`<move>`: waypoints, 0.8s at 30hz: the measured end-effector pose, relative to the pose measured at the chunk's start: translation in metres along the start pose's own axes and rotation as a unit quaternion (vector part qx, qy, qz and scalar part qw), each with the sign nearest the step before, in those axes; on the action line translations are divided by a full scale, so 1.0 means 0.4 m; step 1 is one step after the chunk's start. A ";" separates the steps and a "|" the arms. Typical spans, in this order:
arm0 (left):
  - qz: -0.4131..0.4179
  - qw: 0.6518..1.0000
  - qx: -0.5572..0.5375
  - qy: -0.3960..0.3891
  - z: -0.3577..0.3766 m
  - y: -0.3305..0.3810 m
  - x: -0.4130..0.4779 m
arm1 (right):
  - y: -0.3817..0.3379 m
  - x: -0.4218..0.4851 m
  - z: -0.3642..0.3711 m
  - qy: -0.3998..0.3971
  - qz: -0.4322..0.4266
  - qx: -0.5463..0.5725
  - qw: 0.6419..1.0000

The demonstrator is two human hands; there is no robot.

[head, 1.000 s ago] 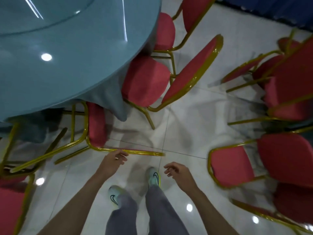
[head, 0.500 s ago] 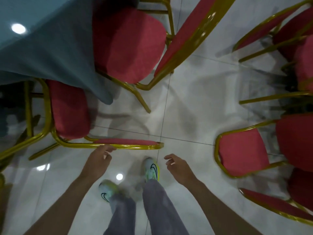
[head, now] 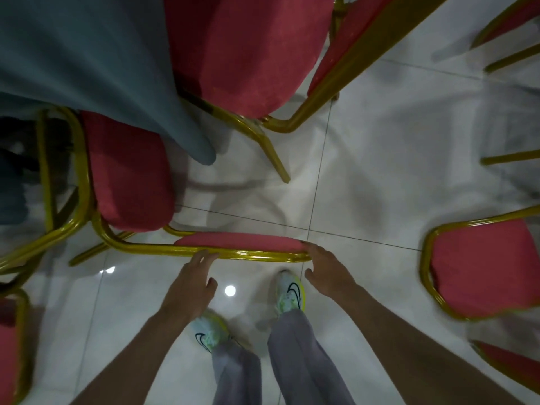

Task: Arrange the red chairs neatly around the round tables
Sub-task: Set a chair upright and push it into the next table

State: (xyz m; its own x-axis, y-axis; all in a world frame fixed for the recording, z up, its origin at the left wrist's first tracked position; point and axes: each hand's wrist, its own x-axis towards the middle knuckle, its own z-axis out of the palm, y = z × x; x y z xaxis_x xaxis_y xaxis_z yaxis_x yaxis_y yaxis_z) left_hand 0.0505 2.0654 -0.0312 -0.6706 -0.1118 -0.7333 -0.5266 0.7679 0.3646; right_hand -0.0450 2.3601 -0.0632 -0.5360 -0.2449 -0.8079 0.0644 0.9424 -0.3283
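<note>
Right grip (head: 328,271) is now joining left grip (head: 190,283) on the top rail of the chair (head: 128,176), both lying open, fingers straight; its seat is sitting tucked under the counter (head: 73,54) cloth

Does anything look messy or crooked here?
Yes. The teal tablecloth hangs over the near chair's seat, and that chair's backrest, touched by the left hand and right hand, sits at a different angle from the neighbouring chair, so they look uneven.

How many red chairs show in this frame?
6. Near chair straight ahead; table chair above it; right chair; bottom-right chair; bottom-left chair; top-right chair. A gold leg at right may belong to a seventh.
</note>
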 end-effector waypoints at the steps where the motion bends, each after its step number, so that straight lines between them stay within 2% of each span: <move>1: -0.006 1.000 -0.009 -0.013 0.001 0.001 0.013 | -0.004 0.021 0.005 -0.012 0.001 -0.035 0.999; 3: -0.016 0.999 -0.028 -0.040 0.003 0.012 0.032 | -0.017 0.052 0.014 -0.015 0.009 -0.119 0.993; 6: -0.007 0.998 -0.007 -0.054 0.012 0.031 0.049 | -0.038 0.085 0.029 0.024 -0.004 -0.266 0.964; 8: 0.003 0.999 0.001 -0.042 0.019 0.044 0.058 | -0.052 0.103 0.031 0.039 -0.048 -0.355 0.933; 11: 0.012 0.999 -0.010 -0.030 0.026 0.061 0.058 | -0.066 0.123 0.023 0.010 -0.128 -0.449 0.884; 13: 0.021 1.000 -0.007 -0.019 0.025 0.071 0.047 | -0.078 0.121 0.010 -0.007 -0.152 -0.479 0.864; 19: 0.108 0.992 0.037 0.051 0.015 0.115 0.002 | -0.143 0.065 -0.023 -0.020 -0.195 -0.501 0.843; 24: 0.145 0.973 0.157 0.086 0.007 0.191 -0.039 | -0.213 -0.024 -0.085 -0.031 -0.210 -0.535 0.818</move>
State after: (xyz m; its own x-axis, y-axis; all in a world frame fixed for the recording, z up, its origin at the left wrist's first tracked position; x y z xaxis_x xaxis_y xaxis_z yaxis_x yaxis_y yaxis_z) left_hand 0.0222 2.1274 0.0064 -0.8587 0.0566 -0.5093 -0.1334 0.9349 0.3288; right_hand -0.0739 2.2902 -0.0107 -0.2751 -0.5779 -0.7684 -0.9054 0.4245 0.0049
